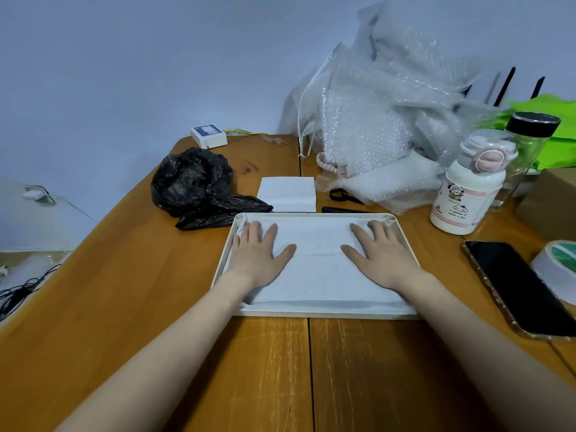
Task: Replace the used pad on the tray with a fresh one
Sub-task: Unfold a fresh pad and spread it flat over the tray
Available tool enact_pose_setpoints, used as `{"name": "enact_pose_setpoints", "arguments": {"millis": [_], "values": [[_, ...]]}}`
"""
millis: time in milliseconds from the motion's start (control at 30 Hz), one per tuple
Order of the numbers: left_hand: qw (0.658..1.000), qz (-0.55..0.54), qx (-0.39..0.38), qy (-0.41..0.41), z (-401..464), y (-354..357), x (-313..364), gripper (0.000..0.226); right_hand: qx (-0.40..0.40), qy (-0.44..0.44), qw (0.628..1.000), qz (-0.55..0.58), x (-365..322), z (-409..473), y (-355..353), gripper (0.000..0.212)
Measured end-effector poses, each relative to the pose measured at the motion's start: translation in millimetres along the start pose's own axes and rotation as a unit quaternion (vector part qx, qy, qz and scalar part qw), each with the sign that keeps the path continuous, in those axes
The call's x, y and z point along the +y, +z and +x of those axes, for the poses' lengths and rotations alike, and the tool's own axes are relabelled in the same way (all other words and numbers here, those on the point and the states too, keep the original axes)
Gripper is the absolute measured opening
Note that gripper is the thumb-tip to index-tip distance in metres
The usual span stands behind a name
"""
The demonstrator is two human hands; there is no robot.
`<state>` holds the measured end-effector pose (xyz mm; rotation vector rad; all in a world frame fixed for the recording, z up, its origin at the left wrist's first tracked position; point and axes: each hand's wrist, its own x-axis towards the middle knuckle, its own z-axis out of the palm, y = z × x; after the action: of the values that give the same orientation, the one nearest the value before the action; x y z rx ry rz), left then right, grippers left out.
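**Both hands flat on the white pad in the tray**

A white pad lies spread inside the shallow cream tray, covering nearly its whole floor; its surface is slightly rumpled, with a faint fold line across the middle and the near edge a little raised. The tray sits on the wooden counter, close to the person. The left hand and right hand rest palm-down on the pad, fingers stretched out and spread, gripping nothing.

Just beyond the tray's far rim lies a folded white pad, and to its left a crumpled black plastic bag that touches the tray's far left corner. Black scissors lie near the far right corner beside a heap of bubble wrap. To the right stand a white bottle and a glass jar; a dark phone and a tape roll lie near the tray's right side.
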<state>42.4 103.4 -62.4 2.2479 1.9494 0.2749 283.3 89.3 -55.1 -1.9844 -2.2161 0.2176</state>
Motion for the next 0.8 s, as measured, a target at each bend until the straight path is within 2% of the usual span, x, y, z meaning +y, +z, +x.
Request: {"name": "enact_pose_setpoints", "arguments": {"millis": [167, 367, 500, 700, 733, 800], "values": [[0.998, 0.004, -0.056, -0.014, 1, -1, 4, 0.081, -0.062, 0.018, 0.998, -0.007, 0, 1, 3, 0.073], [0.997, 0.018, -0.068, -0.021, -1, -3, 4, 0.099, -0.072, 0.010, 0.997, -0.020, -3, -2, 0, 0.078], [0.998, 0.017, -0.063, -0.022, -1, -2, 4, 0.103, -0.083, 0.007, 0.996, -0.024, -3, -2, 0, 0.079], [0.998, 0.020, -0.060, -0.022, -2, -3, 5, 0.096, -0.085, 0.018, 0.996, -0.020, -4, -3, -1, 0.079], [0.999, 0.026, -0.041, -0.020, -3, -3, 5, 0.090, -0.068, 0.018, 0.997, -0.023, -4, -4, -3, 0.079], [0.998, 0.047, 0.023, 0.017, -6, -3, 8, 0.073, 0.016, -0.008, 0.997, -0.074, -9, -7, -7, 0.078]]}}
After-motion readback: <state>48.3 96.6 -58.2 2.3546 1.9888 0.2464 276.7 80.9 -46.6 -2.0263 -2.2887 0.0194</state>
